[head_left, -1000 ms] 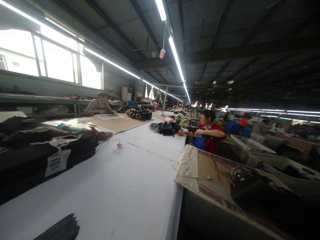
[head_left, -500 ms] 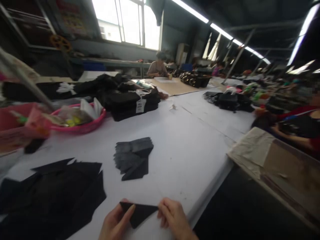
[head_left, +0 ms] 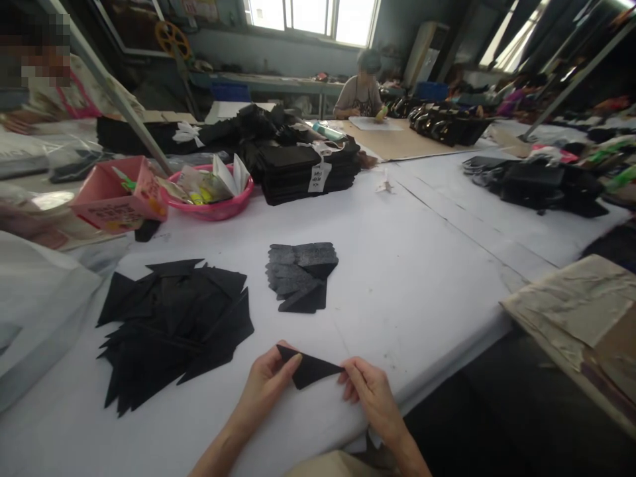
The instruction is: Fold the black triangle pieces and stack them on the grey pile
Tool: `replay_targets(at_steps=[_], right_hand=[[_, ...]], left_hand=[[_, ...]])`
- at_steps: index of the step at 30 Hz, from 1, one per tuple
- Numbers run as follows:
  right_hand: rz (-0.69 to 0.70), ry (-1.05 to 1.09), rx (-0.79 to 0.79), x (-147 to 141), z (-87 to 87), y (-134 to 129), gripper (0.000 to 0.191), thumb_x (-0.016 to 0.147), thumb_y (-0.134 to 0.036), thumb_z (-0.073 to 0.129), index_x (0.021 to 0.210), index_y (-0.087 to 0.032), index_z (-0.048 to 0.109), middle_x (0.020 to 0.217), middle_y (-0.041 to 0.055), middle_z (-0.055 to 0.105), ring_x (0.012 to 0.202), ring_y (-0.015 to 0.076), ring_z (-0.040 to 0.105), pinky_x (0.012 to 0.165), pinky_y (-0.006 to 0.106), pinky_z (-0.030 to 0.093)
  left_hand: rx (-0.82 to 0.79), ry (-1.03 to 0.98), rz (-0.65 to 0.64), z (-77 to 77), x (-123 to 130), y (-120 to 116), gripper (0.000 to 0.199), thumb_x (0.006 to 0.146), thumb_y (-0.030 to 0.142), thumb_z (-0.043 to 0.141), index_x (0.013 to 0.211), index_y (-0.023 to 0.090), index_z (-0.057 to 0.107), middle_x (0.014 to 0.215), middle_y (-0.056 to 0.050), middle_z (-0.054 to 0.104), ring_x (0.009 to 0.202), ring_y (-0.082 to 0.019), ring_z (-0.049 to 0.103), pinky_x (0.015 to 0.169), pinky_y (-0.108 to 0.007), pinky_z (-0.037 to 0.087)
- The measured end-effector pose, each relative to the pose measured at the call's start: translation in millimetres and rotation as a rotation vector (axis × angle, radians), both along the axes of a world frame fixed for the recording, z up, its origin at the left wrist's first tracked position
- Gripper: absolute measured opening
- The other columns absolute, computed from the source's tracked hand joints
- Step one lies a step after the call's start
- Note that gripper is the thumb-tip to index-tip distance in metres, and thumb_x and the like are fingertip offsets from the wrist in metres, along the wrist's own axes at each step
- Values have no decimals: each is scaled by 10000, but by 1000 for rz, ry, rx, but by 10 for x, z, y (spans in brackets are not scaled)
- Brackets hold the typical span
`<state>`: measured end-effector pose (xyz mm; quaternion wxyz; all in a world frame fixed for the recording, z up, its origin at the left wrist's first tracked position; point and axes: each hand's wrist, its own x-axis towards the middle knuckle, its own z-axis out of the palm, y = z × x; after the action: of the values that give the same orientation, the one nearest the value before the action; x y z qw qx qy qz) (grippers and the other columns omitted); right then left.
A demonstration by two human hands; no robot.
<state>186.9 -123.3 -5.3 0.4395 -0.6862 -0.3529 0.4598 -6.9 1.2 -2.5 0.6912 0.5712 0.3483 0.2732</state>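
Note:
Between my two hands a small black triangular piece [head_left: 311,368] is held just above the white table [head_left: 397,291]. My left hand [head_left: 276,374] pinches its wide end, thumb on top. The pointed right end sits between the fingertips of my right hand [head_left: 365,384]. Beyond my hands lies a small fanned stack of dark grey and black pieces [head_left: 301,275]. A larger loose pile of black pointed pieces [head_left: 173,324] spreads to the left.
A pink box [head_left: 122,205] and a pink basket [head_left: 213,210] stand at the back left, beside tied black bundles [head_left: 293,169]. A cardboard box [head_left: 581,318] is at right. People sit farther back.
The view has swung, bringing more of the left side and table into sight. Both hands still hold the black piece in much the same way.

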Motion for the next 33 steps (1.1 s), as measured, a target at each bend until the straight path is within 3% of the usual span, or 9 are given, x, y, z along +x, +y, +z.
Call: replay_targets(at_steps=[8,11,14,17,20,23,27,30,33], right_hand=[[47,-54,-21,-83,142,100,438,861,-613,580,814,-185,665,633,-3,611,557,124,564,552,214,433],[37,-109,-21,-73,113,115,420,872,-594,569,742,-200,626,639,-5,612,553,125,563,558,217,436],[12,-206,-24,39,55,127,424,881,-601,551,733,-209,614,635,-8,607,555,128,561,577,223,441],[18,-285,13,172,66,198,392,902,-581,536,817,-214,642,694,-4,628,581,134,585,598,231,461],[84,-444,72,246,171,388,321,949,-487,503,865,-213,648,758,5,652,637,140,618,631,236,484],[182,-774,191,251,285,705,213,972,-319,470,918,-218,649,850,18,663,723,144,638,654,242,502],[282,-945,253,181,312,1187,229,876,-139,583,1058,-262,644,1056,30,623,956,187,620,793,304,516],[354,-1041,294,122,257,1470,425,774,-64,684,1128,-295,638,1131,46,574,1019,220,585,815,344,520],[418,-1114,332,99,222,1648,482,707,-51,759,1105,-297,646,1128,48,559,1032,237,568,829,373,513]], left_hand=[[30,3,-12,-36,20,-45,336,904,464,630,842,134,654,809,-43,588,773,-179,552,720,-255,467],[-11,-28,71,24,-47,17,346,875,477,664,842,133,666,832,-58,630,794,-196,587,747,-280,498],[-59,-48,375,177,-327,271,341,800,471,754,850,148,658,824,-38,657,810,-187,614,766,-268,519],[-113,-102,851,317,-769,582,408,687,469,847,752,165,583,707,25,627,656,-120,587,670,-215,529],[-202,-211,1013,311,-1064,671,461,647,521,850,811,168,602,707,32,628,603,-112,570,724,-295,576],[-184,-81,910,207,-1016,441,506,644,535,845,924,160,652,727,32,604,612,-106,553,720,-263,558],[-9,146,463,130,-621,84,377,844,536,675,857,159,657,642,16,539,633,-136,532,643,-223,479],[222,230,244,138,-359,72,324,925,481,576,858,177,665,742,-22,590,710,-168,569,682,-251,471],[427,290,182,136,-211,216,253,971,394,501,937,200,660,918,-55,626,860,-198,606,789,-289,488]])
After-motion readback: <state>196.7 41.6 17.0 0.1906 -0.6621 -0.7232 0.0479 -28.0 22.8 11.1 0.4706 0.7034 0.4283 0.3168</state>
